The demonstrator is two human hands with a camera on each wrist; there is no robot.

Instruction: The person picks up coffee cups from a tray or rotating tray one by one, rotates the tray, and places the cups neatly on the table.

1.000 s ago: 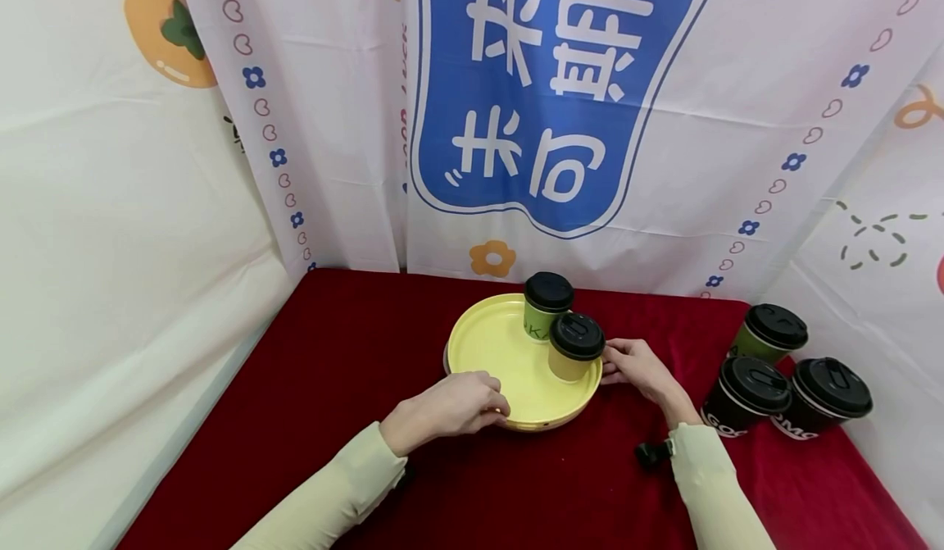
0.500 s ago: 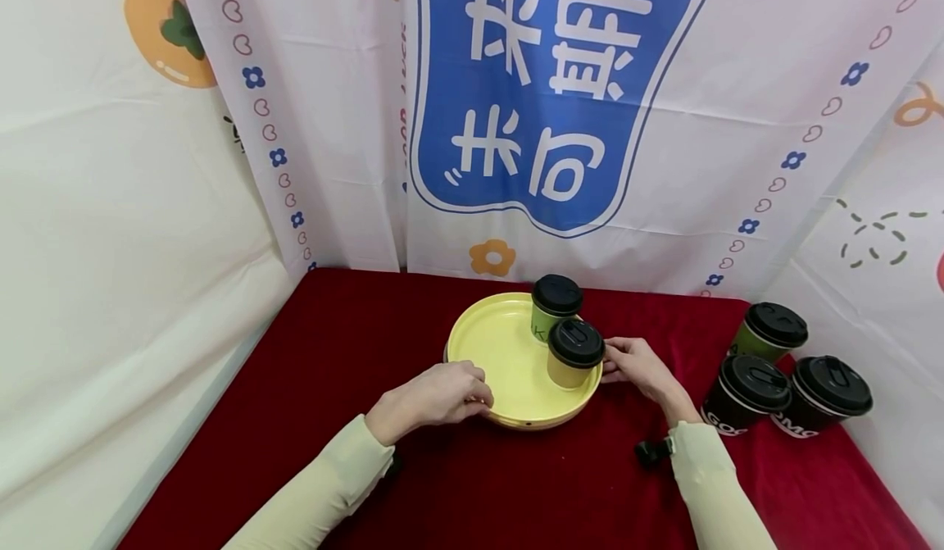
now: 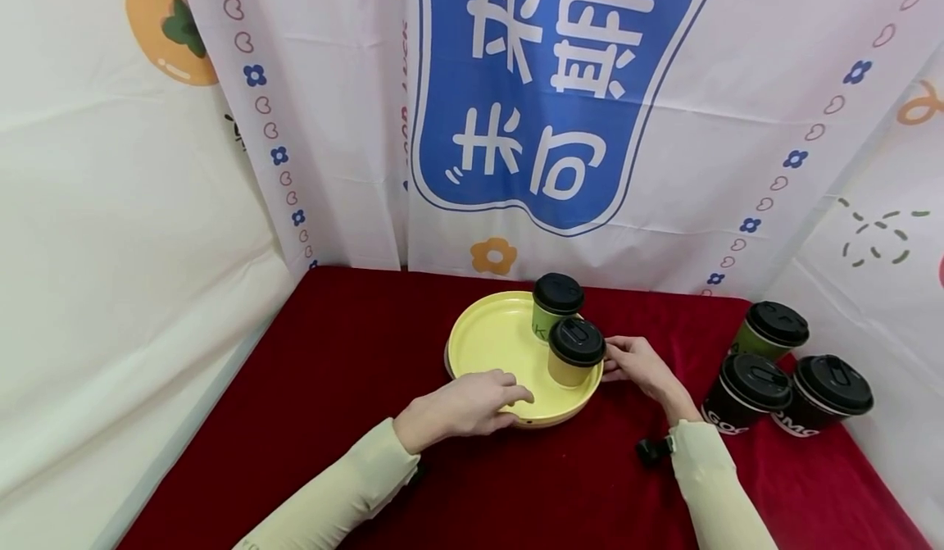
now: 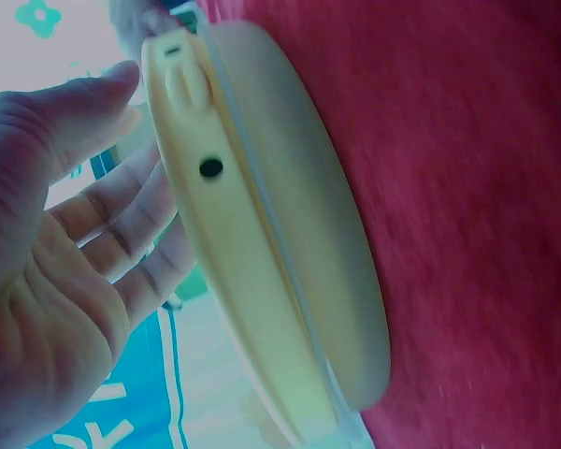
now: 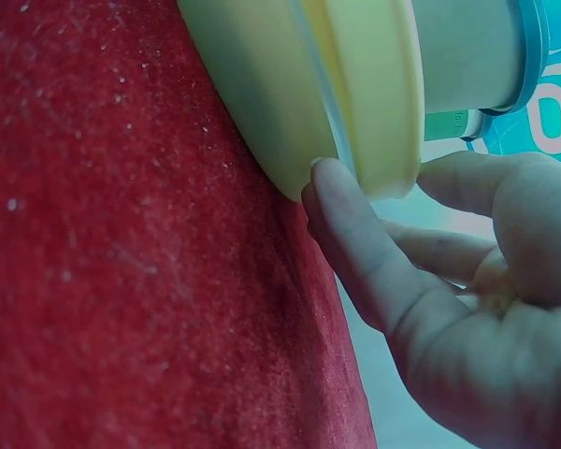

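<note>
A round yellow turntable [image 3: 490, 345] lies on the red cloth, a seam dividing its rimmed top from its base. Two lidded paper cups stand upright at its right side: a green cup [image 3: 544, 320] behind and a tan cup [image 3: 568, 367] in front. My left hand [image 3: 466, 405] is at the near rim, its fingers extended over the edge. In the left wrist view, the thumb [image 4: 93, 103] and fingers are spread apart beside the rim. My right hand [image 3: 642, 370] holds the right edge, thumb at the upper rim and a finger [image 5: 351, 215] near the seam.
Beyond my right hand, at the table's right side, stand a green lidded cup [image 3: 769, 331] and two black lidded cups, one nearer [image 3: 745, 394] and one farther right [image 3: 826, 398]. Printed white cloth [image 3: 354, 206] hangs behind the red-covered table [image 3: 354, 353].
The turntable's top has turned slightly, shifting the green cup rightward. My left hand has moved left along the rim, then back right with its fingers spreading. My right hand has stayed put.
</note>
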